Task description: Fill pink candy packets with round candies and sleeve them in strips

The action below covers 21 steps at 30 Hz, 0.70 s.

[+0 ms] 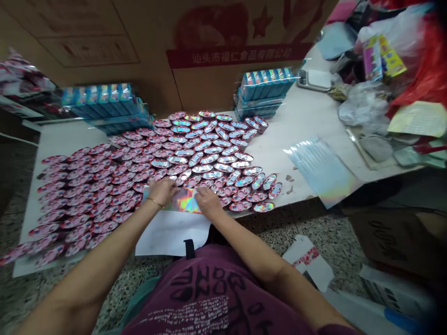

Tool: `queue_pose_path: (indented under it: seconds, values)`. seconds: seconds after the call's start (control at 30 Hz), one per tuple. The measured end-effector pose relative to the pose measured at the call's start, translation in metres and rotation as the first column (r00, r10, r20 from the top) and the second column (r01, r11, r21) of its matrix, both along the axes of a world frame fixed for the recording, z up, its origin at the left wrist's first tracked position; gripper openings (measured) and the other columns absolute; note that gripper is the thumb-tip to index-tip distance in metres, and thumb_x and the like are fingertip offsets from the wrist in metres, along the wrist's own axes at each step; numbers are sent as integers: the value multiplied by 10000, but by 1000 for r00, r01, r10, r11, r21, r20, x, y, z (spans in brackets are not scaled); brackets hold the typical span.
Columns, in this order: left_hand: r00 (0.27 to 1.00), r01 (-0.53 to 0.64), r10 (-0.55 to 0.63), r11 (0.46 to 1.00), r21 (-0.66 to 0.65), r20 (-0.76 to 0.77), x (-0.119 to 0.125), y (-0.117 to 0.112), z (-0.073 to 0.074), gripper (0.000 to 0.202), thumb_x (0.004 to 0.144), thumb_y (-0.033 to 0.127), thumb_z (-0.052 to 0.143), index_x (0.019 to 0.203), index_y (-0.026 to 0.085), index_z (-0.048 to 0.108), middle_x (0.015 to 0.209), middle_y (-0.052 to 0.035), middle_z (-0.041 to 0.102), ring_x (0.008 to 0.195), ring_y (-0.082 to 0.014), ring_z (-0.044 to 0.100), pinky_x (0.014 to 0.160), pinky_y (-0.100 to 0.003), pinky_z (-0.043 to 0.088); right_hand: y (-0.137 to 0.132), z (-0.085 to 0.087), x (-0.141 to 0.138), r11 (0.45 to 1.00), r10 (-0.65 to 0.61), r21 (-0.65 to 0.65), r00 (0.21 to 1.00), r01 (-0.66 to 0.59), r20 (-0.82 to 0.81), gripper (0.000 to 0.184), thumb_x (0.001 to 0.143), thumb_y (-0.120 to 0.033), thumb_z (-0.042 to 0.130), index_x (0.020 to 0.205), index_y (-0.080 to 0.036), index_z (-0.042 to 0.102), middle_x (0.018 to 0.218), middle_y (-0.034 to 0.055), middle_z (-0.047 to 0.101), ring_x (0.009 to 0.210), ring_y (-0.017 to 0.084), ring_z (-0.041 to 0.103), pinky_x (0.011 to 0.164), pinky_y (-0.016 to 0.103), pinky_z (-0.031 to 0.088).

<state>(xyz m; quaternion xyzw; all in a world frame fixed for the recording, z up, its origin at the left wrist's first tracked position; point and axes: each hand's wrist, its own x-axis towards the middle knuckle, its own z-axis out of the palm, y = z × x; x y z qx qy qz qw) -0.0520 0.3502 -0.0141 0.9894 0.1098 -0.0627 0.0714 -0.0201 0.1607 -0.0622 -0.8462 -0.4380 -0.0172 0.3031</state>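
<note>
A shiny holographic sheet [184,201] lies at the table's near edge on a white backing sheet [171,235]. My left hand [163,190] rests on its left end with fingers curled down, a gold bracelet on the wrist. My right hand [207,201] presses on its right end, fingers pinched at the sheet's edge. Just beyond both hands lie rows of several small oval pink containers [104,186], some with silvery holographic tops [213,156].
Blue boxes are stacked at the back left [104,104] and back middle [261,90]. A clear holographic bag [319,170] lies right of the ovals. Plastic bags and papers [384,70] crowd the far right. A cardboard wall [209,51] stands behind the white table [307,121].
</note>
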Motion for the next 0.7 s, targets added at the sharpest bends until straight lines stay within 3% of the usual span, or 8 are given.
queue_pose_path:
  seconds: [0.13,0.2,0.27,0.3,0.4,0.5,0.6,0.7]
  values:
    - [997,-33,29,997,69,65,2,9,10,195,739,347,505,716,197,626,867,-68,606,886,-238,519,816,-422,299,-18,33,-2,922,-50,326,901,207,-431,128,760,-224,511,680,-189,605,758,19,593,752,140,514,717,279,404]
    - [982,-75,68,997,33,174,2,7,18,196,735,332,514,817,202,637,981,-86,586,967,-256,486,849,-445,291,-36,47,-1,846,-17,390,748,365,-663,116,723,-264,544,664,-184,605,679,-3,574,658,118,509,645,252,408]
    - [967,-11,48,989,-144,250,1,-10,26,252,759,334,483,921,205,626,1054,-88,569,1009,-239,473,869,-418,315,-57,55,1,780,30,379,576,497,-817,133,687,-305,579,680,-177,613,641,-14,570,601,105,495,601,238,399]
    - [964,56,20,960,-274,264,1,-24,29,280,776,344,457,962,206,615,1064,-82,570,1009,-218,480,868,-388,337,-68,57,2,753,50,367,509,546,-860,148,671,-320,595,687,-174,616,627,-17,569,588,102,491,594,235,396]
    - [972,189,-55,763,-618,229,2,-81,31,386,741,421,502,1045,196,584,1078,-70,569,970,-183,511,801,-299,406,-98,59,3,683,70,327,388,652,-919,180,630,-341,632,676,-168,615,612,-20,567,574,96,485,586,231,390]
    - [999,48,-15,599,-799,49,5,-133,19,456,634,474,600,952,147,620,876,-61,623,775,-165,559,655,-258,437,-123,55,3,626,51,288,331,724,-942,185,605,-339,654,650,-166,608,595,-26,563,548,91,477,559,224,377]
    - [987,-162,98,478,-863,-130,10,-166,-1,398,670,487,542,762,110,633,601,-19,584,554,-118,514,530,-231,403,-145,42,2,597,-6,260,328,759,-944,198,609,-349,655,667,-164,616,582,-24,564,539,94,477,546,223,366]
    - [980,-196,120,509,-838,-156,17,-190,-21,356,671,467,527,665,125,627,531,10,546,507,-97,469,494,-211,354,-167,20,8,565,-126,252,384,786,-915,209,616,-360,649,683,-165,618,583,-27,560,546,102,479,559,230,373]
